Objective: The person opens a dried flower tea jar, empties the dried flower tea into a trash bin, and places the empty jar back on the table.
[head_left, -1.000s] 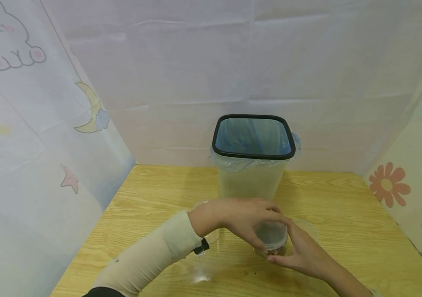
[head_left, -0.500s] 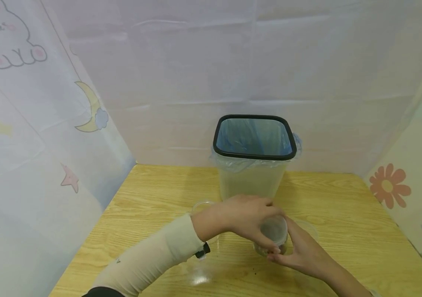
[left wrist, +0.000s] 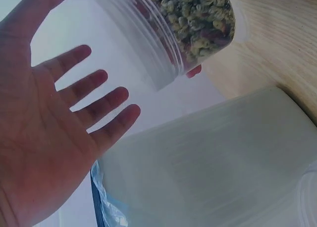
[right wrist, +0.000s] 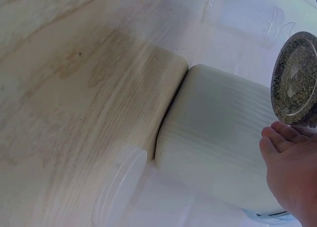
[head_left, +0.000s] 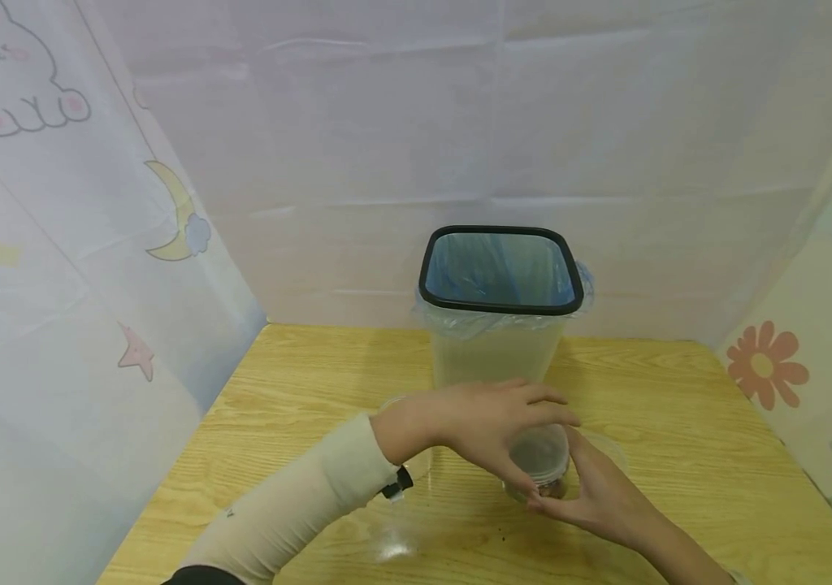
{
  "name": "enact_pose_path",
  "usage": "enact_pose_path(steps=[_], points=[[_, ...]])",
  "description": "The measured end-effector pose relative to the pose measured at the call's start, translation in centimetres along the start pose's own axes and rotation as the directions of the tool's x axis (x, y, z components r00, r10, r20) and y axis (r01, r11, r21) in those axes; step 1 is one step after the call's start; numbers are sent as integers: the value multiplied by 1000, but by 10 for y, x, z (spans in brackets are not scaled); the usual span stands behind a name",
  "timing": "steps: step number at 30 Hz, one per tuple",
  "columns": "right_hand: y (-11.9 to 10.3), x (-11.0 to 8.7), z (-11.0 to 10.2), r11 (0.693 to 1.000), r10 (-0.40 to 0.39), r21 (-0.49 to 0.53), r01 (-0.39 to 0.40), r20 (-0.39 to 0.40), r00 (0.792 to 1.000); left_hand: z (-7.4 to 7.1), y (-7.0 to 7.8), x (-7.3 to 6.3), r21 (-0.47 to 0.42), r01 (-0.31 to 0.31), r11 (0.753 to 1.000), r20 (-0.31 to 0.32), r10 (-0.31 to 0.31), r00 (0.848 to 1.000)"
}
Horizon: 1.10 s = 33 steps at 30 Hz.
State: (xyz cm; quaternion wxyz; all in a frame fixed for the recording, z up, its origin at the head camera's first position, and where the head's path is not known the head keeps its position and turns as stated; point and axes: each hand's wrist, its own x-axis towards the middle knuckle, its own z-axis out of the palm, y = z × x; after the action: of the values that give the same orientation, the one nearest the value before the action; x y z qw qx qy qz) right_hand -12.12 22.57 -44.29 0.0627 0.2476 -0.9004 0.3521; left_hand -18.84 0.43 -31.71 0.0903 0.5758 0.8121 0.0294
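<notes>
Clear plastic forms the wall of the jar (left wrist: 198, 26), which is packed with greenish and dark red pieces and capped by a frosted lid (left wrist: 133, 33). It is held above the surface (head_left: 306, 390), in front of the bin (head_left: 492, 357), with its base turned toward the right wrist camera. The jar is gripped from the right side by the right hand (head_left: 595, 504), its thumb and fingers set around the body. Over the lid, the left hand (head_left: 485, 422) is spread, the fingers straight and parted; whether its thumb touches the lid cannot be told. The bin is edged by a black rim (head_left: 500, 309) and lined with a bluish bag (head_left: 469, 323), whose edge is folded over the outside. To the left of the jar, a clear tub (head_left: 422, 465) is partly covered by the left wrist; another, fainter see-through container (head_left: 609, 451) is seen just beyond the right hand. Behind, a pale backdrop (head_left: 357, 146) is hung, printed at the left with a rabbit (head_left: 14, 77) and a moon (head_left: 180, 215).
</notes>
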Motion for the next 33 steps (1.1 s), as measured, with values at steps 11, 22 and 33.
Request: enact_pose_path(steps=[11,22,33], points=[[-4,-1,0,995,88,33,-89,39,995,-6,-4,-3,-85,-94,992,70,100,993],[-5,-2,-1,997,59,42,-60,33,998,-2,-4,0,-97,-104,990,93,113,989],[-2,-3,2,998,64,1,-64,27,998,0,-3,4,-72,-68,995,81,73,994]])
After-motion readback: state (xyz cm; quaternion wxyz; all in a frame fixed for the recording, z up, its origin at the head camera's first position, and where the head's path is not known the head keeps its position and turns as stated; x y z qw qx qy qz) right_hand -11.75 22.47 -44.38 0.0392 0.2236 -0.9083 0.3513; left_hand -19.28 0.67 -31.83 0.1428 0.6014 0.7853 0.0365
